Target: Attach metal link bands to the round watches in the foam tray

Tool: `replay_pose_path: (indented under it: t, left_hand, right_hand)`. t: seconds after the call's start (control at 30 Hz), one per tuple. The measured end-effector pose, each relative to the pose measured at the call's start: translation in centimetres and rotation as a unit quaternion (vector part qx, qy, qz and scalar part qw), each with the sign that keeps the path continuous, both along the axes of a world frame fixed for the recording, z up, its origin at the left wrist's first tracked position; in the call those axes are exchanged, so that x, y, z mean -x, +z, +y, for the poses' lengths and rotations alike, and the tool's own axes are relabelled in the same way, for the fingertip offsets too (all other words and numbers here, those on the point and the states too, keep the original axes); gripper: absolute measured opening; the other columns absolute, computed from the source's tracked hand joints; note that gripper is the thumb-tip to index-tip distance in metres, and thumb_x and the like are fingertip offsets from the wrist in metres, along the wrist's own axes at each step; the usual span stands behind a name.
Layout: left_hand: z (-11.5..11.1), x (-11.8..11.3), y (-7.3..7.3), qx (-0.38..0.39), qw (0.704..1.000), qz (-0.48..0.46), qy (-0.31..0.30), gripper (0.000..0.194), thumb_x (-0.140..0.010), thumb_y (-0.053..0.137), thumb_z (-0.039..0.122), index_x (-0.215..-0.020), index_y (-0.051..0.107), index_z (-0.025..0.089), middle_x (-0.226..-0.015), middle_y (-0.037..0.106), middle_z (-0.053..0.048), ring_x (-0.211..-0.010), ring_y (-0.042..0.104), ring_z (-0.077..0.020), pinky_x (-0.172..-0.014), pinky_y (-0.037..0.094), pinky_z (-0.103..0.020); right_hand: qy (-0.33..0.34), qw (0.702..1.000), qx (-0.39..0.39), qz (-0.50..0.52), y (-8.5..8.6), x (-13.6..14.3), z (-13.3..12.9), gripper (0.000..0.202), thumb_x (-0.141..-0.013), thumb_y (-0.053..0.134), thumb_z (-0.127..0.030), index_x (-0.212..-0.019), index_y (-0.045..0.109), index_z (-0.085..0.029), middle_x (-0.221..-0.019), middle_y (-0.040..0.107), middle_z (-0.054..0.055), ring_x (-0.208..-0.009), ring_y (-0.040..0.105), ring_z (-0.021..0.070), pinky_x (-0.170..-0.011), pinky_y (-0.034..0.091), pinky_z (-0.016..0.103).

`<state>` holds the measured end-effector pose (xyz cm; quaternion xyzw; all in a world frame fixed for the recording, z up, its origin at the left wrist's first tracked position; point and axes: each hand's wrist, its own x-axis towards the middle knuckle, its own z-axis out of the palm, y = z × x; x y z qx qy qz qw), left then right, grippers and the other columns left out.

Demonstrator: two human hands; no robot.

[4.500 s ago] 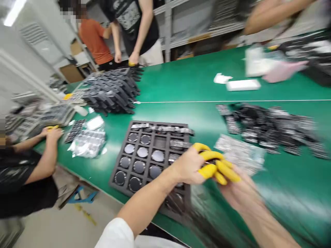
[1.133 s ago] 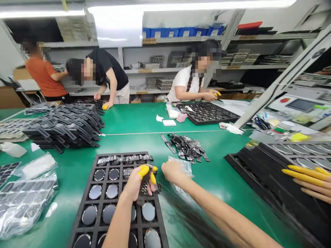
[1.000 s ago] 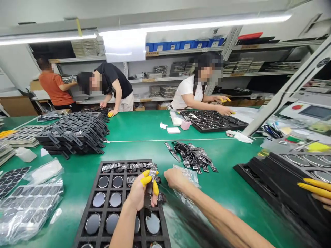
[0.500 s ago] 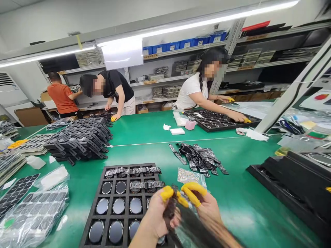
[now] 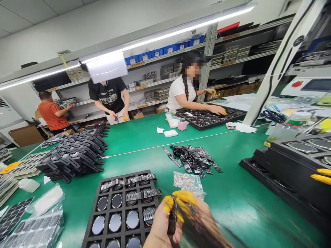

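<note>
Black watch strap (image 5: 172, 220) upright, pinched between yellow-capped fingers (image 5: 168, 203) of left hand (image 5: 161, 227); right hand (image 5: 199, 217) closes on its top. Both low over black tray (image 5: 103, 196) of round dials on green surface (image 5: 232, 199).

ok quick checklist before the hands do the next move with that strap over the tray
1. Grip on the dark strap: left hand holds it between yellow-capped fingers, ok.
2. Right hand on the strap: blurred, cannot tell.
3. Black tray within reach, flat on the green table: ok.
4. Tray slots without straps: round watch faces in the front rows lie bare, ok.
5. Spare straps: loose pile lies beyond the clear bag, ok.
6. Neighbour's yellow fingertips at the right edge, apart from the hands: ok.
</note>
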<state>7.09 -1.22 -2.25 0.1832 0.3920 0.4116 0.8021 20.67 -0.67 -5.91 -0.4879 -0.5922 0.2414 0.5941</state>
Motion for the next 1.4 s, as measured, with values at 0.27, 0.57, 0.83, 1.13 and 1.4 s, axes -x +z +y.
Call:
replay_pose_path:
  t: [0.27, 0.57, 0.83, 1.13, 1.4]
  left_hand:
    - [-0.1, 0.0, 0.7, 0.01, 0.998, 0.058, -0.014, 0.056, -0.065, 0.086, 0.067, -0.076, 0.057, 0.02, -0.045, 0.051, 0.005, -0.026, 0.036, -0.0088, -0.031, 0.014, -0.018]
    - [0.2, 0.7, 1.8, -0.016, 0.992, 0.126, -0.001, 0.061, -0.058, 0.092, 0.065, -0.079, 0.055, 0.02, -0.047, 0.051, 0.009, -0.028, 0.035, -0.0047, -0.031, 0.02, -0.014]
    - [0.2, 1.0, 3.0, -0.055, 0.988, 0.147, 0.0, 0.055, -0.058, 0.094, 0.056, -0.074, 0.056, 0.018, -0.051, 0.054, 0.009, -0.031, 0.034, -0.0033, -0.029, 0.027, -0.014]
    - [0.3, 1.1, 3.2, -0.066, 0.983, 0.17, 0.0, 0.055, -0.058, 0.095, 0.051, -0.081, 0.056, 0.019, -0.054, 0.056, 0.009, -0.032, 0.036, -0.0041, -0.029, 0.027, -0.013]
    - [0.3, 1.1, 3.1, -0.072, 0.98, 0.184, -0.014, 0.057, -0.063, 0.089, 0.06, -0.081, 0.053, 0.019, -0.055, 0.058, 0.008, -0.03, 0.038, -0.0047, -0.028, 0.026, -0.014]
  right_hand:
    - [0.015, 1.0, -0.021, -0.015, 1.0, -0.1, 0.6, 0.037, -0.074, 0.075, -0.027, -0.099, 0.082, -0.054, -0.096, 0.08, -0.002, -0.089, 0.08, 0.0379, -0.068, 0.07, 0.049]
    - [0.031, 0.984, -0.124, -0.123, 1.4, -0.4, 1.2, 0.02, -0.102, 0.055, -0.024, -0.101, 0.075, -0.019, -0.095, 0.081, 0.009, -0.086, 0.077, 0.0196, -0.081, 0.065, 0.031]
    - [0.018, 0.978, -0.099, -0.184, 1.3, -0.7, 1.5, 0.017, -0.102, 0.054, -0.026, -0.1, 0.07, -0.021, -0.097, 0.08, 0.007, -0.088, 0.077, 0.0178, -0.082, 0.063, 0.028]
    - [0.0, 0.971, -0.085, -0.221, 1.8, -0.9, 1.2, 0.016, -0.097, 0.057, -0.02, -0.097, 0.073, -0.02, -0.096, 0.081, 0.005, -0.083, 0.076, 0.0169, -0.072, 0.06, 0.026]
    - [0.007, 0.96, -0.137, -0.243, 1.9, -1.5, 1.0, 0.016, -0.101, 0.059, -0.022, -0.101, 0.075, -0.021, -0.097, 0.082, 0.005, -0.08, 0.076, 0.0172, -0.07, 0.06, 0.027]
